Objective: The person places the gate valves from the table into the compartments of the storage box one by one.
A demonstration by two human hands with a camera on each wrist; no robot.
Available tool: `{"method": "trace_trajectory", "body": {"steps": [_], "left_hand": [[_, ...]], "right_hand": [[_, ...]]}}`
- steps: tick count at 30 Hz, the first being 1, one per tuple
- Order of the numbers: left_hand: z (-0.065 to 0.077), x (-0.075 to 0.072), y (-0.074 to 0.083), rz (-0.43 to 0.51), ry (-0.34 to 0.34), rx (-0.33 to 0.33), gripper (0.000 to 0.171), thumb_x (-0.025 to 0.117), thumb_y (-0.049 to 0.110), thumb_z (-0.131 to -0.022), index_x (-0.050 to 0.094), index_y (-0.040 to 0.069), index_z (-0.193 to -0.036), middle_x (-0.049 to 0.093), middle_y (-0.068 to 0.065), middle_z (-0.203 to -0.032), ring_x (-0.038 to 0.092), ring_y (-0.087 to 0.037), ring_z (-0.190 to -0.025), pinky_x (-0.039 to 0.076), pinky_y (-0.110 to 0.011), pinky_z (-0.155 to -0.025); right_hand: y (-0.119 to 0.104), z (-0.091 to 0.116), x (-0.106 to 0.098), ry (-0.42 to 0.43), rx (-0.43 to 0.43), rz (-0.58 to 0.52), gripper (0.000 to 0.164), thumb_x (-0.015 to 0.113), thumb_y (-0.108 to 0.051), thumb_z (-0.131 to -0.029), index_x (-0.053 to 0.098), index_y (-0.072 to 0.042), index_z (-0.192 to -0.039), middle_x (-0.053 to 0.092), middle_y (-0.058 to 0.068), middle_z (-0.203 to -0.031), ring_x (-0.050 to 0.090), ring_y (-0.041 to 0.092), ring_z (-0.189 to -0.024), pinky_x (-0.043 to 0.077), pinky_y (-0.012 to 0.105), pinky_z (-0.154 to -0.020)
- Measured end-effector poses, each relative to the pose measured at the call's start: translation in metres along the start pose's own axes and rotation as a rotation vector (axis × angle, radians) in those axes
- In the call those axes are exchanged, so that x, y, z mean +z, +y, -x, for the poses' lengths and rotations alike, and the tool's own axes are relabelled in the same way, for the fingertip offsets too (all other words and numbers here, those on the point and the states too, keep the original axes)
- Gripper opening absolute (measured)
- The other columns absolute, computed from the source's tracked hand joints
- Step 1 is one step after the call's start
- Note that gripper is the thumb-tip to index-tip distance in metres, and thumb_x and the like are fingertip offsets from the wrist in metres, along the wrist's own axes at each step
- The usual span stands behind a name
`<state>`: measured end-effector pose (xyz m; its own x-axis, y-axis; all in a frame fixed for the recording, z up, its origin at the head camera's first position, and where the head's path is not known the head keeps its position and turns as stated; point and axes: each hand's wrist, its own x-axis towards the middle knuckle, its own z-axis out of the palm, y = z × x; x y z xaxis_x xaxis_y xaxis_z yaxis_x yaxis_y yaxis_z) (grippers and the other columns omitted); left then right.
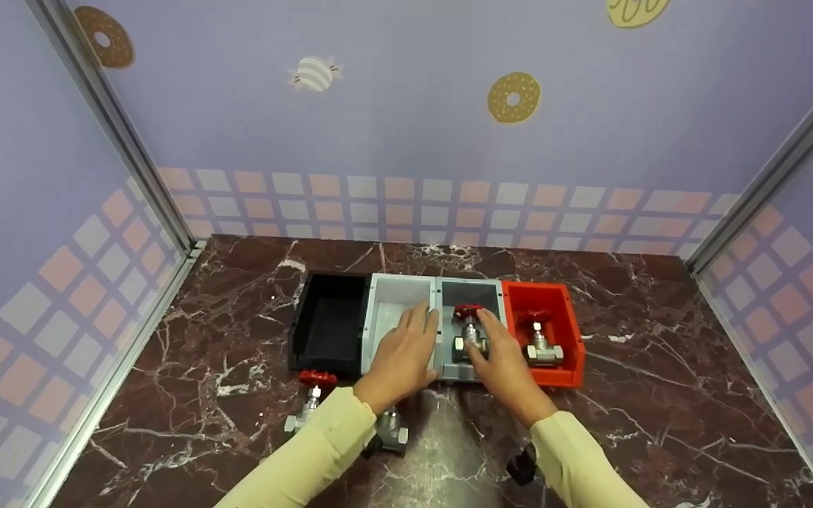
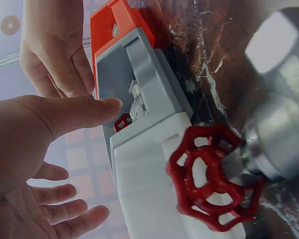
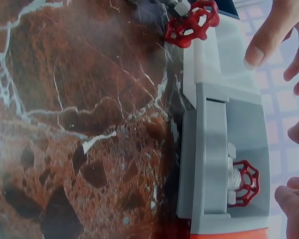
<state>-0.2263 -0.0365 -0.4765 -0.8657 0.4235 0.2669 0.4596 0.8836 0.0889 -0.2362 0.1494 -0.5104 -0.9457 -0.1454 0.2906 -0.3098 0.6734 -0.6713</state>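
Note:
My left hand (image 1: 401, 356) is over the white bin (image 1: 382, 293), with its fingers extended. In the left wrist view, its thumb and fingers are spread and hold nothing. My right hand (image 1: 505, 363) hovers over the grey bin (image 1: 470, 289) beside a metal valve with a red handwheel (image 1: 471, 331). That valve stands inside the grey bin, and its handwheel (image 3: 247, 183) shows clear of my fingers in the right wrist view. Another red-wheeled valve (image 1: 542, 347) is in the orange-red bin (image 1: 570, 331) on the right.
A black bin (image 1: 332, 317) ends the row on the left. In front of it, a red-wheeled valve (image 1: 308, 409) stands on the dark marbled table (image 1: 223, 409). A second valve (image 1: 394, 432) is partly hidden by my left arm. Patterned walls (image 1: 406, 127) enclose the back and sides.

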Motion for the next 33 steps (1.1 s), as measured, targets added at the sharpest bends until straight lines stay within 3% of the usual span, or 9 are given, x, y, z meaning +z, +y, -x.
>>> {"method": "trace_trajectory", "body": {"steps": [10, 19, 26, 33], "left_hand": [[0.022, 0.000, -0.005, 0.024, -0.011, 0.001, 0.095, 0.089, 0.034, -0.064, 0.043, 0.001, -0.140, 0.042, -0.018, -0.144, 0.045, -0.033, -0.131, 0.054, -0.042, -0.085], [0.046, 0.005, -0.010, -0.011, -0.012, 0.002, 0.092, 0.089, 0.037, -0.063, 0.045, 0.001, -0.136, 0.045, -0.018, -0.139, 0.048, -0.032, -0.125, 0.055, -0.040, -0.081], [0.060, 0.007, -0.011, -0.041, -0.063, -0.009, 0.090, 0.085, 0.045, -0.068, 0.046, 0.004, -0.138, 0.046, -0.015, -0.139, 0.048, -0.030, -0.126, 0.051, -0.041, -0.091], [0.072, 0.011, -0.010, 0.018, -0.099, -0.025, 0.089, 0.082, 0.047, -0.069, 0.047, 0.003, -0.138, 0.047, -0.016, -0.139, 0.047, -0.031, -0.126, 0.046, -0.046, -0.097]], "right_hand": [[-0.005, -0.001, 0.013, -0.003, -0.015, 0.010, 0.058, 0.065, -0.011, -0.090, 0.043, 0.003, -0.142, 0.043, 0.026, -0.146, 0.044, 0.039, -0.134, 0.037, 0.052, -0.109], [-0.011, 0.000, 0.024, -0.065, 0.009, -0.027, 0.059, 0.063, -0.013, -0.092, 0.040, 0.001, -0.144, 0.040, 0.025, -0.149, 0.040, 0.038, -0.137, 0.037, 0.052, -0.109], [-0.013, -0.001, 0.033, -0.075, -0.008, -0.020, 0.057, 0.063, -0.013, -0.092, 0.042, 0.003, -0.142, 0.042, 0.026, -0.147, 0.042, 0.039, -0.136, 0.036, 0.052, -0.110], [-0.022, -0.004, 0.041, -0.122, -0.015, -0.008, 0.058, 0.062, -0.014, -0.093, 0.040, 0.003, -0.144, 0.041, 0.026, -0.148, 0.039, 0.039, -0.138, 0.034, 0.053, -0.111]]}}
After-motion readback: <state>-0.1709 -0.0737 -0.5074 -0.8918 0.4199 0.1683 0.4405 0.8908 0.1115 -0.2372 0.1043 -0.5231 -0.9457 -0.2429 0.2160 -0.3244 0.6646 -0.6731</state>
